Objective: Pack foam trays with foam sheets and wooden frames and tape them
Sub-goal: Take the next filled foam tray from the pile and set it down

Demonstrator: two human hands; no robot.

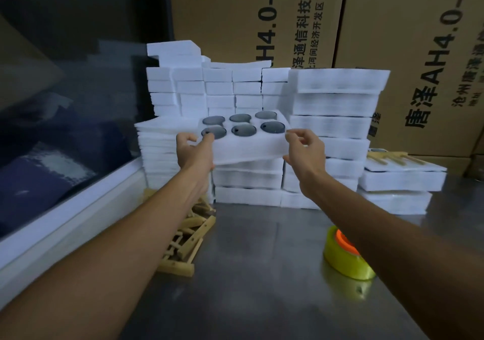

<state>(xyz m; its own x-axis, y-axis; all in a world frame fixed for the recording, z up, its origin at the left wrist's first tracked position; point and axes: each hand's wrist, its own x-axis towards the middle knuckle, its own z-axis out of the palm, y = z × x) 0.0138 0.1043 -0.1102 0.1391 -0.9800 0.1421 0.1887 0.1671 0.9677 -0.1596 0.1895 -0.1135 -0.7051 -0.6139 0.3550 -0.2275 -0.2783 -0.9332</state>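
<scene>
Head view, single frame.

Item 1: foam tray [243, 135], white, six round pockets each showing a dark disc. Held tilted above the middle stack [247, 182], its near edge lifted clear; whether the far edge touches the stack cannot be told. Judged to be coming off the stack toward the bench, which would explain the two-sided hold keeping the discs seated.

Item 2: left hand [195, 151]. Fingers curled round the tray's left edge, thumb on top just beside the near-left pocket, the other fingers underneath and largely hidden.

Item 3: right hand [305, 147]. Fingertips pinch the tray's right near corner; fingers bent, thumb below the edge.

Item 4: foam sheets [157, 140], a pile just left of the left fingers, touching the tray stacks. Likely kept there for cover layers.

Item 5: wooden frames [186, 242], a loose heap on the metal bench [262, 274], below and nearer than the left fingers, partly under the left forearm.

Item 6: tape roll [345, 257], yellow with an orange core, standing on the bench below the right wrist, well apart from the tray. Untouched; taping not yet begun.

Item 7: finished-looking pack [400, 172] right of the right fingers, a frame lying on top.

Item 8: cardboard cartons [406, 51] behind all stacks.
</scene>
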